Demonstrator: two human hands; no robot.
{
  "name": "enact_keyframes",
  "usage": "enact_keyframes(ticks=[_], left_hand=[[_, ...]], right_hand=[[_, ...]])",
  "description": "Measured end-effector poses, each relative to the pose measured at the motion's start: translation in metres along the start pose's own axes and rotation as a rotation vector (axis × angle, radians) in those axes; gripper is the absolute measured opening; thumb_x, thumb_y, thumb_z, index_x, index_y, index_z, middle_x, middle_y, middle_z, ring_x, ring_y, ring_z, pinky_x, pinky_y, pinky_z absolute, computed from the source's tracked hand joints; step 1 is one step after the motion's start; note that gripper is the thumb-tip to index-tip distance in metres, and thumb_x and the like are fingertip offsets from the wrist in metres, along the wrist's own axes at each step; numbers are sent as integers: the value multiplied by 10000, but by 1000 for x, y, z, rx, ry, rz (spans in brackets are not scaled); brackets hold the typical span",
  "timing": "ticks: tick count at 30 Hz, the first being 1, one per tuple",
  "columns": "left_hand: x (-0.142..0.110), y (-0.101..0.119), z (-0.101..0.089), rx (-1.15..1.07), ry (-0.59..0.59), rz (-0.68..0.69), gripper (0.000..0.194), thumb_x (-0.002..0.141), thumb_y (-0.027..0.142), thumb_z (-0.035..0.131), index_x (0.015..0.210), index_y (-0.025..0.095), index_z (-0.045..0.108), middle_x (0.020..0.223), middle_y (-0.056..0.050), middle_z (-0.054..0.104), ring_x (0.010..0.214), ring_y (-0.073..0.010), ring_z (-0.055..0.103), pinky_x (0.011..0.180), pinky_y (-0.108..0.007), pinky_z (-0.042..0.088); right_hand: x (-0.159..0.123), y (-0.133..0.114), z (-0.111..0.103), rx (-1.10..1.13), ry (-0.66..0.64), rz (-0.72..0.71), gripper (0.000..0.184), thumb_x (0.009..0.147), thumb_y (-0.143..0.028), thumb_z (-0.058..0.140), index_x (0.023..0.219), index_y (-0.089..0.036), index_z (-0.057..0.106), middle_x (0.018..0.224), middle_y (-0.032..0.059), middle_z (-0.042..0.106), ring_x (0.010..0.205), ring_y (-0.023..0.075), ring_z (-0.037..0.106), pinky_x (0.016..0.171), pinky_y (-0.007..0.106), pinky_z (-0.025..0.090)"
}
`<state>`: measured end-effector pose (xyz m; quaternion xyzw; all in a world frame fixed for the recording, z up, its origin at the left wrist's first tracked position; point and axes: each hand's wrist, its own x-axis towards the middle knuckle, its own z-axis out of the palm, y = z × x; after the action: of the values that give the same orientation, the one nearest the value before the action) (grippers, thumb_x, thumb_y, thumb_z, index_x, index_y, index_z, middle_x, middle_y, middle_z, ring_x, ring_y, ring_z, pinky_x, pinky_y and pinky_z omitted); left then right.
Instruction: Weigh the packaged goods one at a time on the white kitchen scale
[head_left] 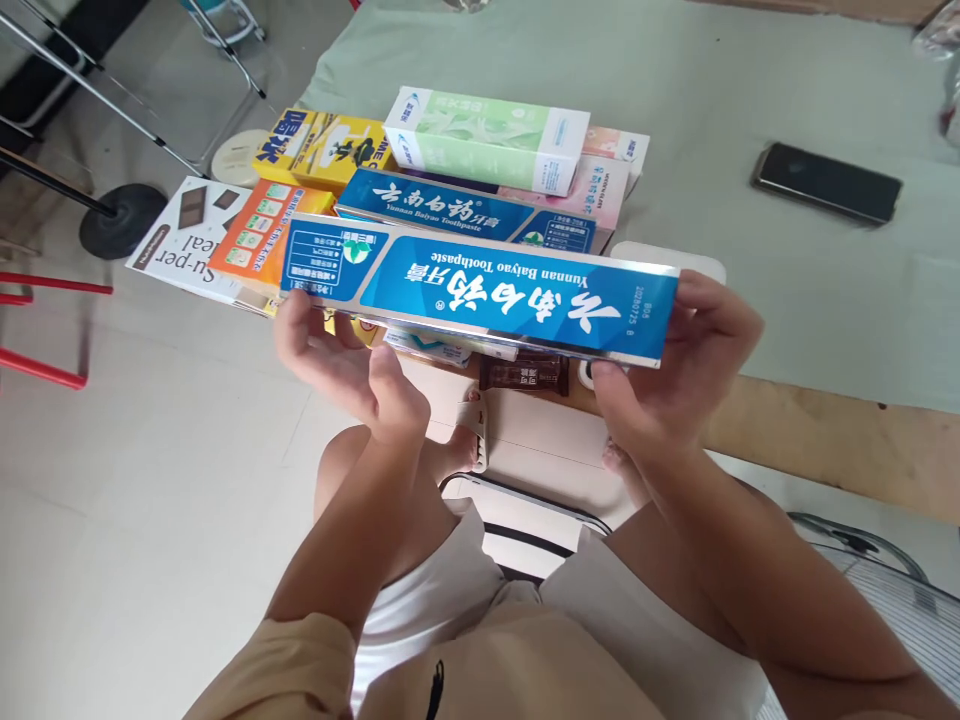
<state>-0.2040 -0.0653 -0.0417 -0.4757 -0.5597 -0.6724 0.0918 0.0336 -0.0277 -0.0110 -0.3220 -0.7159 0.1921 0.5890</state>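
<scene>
Hands: left hand (349,380) and right hand (686,385) each grip one end of the held toothpaste box (480,290).
Box position: raised over the near desk (675,85) edge, print inverted.
Toothpaste boxes, blue: two; the second toothpaste box (450,208) lies behind.
Green-and-white box (487,130): one.
Phone (829,183): one, right.
Desk surface: pale green cover.
Room: pale floor (187,450).
Obscured: second box's lower part; white object (667,254) behind right hand, unidentifiable.

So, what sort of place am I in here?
Possibly a room in a home, though I can't be certain: you're holding a toothpaste box, a phone lies on the covered table, and a sandal shows on your foot.
</scene>
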Motion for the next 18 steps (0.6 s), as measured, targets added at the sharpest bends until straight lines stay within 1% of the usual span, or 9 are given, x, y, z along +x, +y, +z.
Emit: enact_keyframes(ticks=[2,4,7,10,13,18], left_hand=[[-5,1,4,7,-10,-32,647,877,757,477,1412,402,395,1452,-81,472,1414,-342,531,1069,-571,555],[-6,-2,8,-21,-10,-38,654,862,735,488,1407,384,401,1433,-97,478,1402,-340,536,1089,-568,549],[-2,-9,11,-25,-15,-54,583,886,621,495,1396,346,430,1400,-106,523,1362,-313,572,1169,-554,505],[4,-15,8,4,6,-79,496,898,471,484,1367,311,476,1362,-101,559,1329,-276,586,1210,-522,476],[6,-19,4,32,7,-118,441,899,387,476,1329,290,505,1336,-96,577,1300,-254,600,1188,-496,495],[7,-26,1,29,-29,-181,403,918,351,474,1314,279,497,1277,-87,614,1249,-233,623,1136,-451,520]], right_hand=[[-1,2,-4,11,-7,51,510,852,-293,648,1320,-360,457,1287,89,531,1181,283,646,799,471,624],[-4,5,-3,18,-20,91,535,866,-274,654,1349,-355,437,1307,97,556,1216,287,649,819,471,632],[-9,6,4,8,-30,118,543,869,-268,697,1348,-321,448,1294,108,601,1193,280,660,872,485,631],[-12,3,14,-17,-59,165,540,852,-277,738,1323,-280,473,1292,115,623,1152,269,676,901,481,633],[-14,1,20,-62,-97,219,501,845,-298,747,1277,-260,495,1255,99,636,1085,248,695,876,452,639],[-17,2,21,-152,-118,242,476,836,-336,739,1238,-263,494,1188,72,643,990,224,698,779,399,613]])
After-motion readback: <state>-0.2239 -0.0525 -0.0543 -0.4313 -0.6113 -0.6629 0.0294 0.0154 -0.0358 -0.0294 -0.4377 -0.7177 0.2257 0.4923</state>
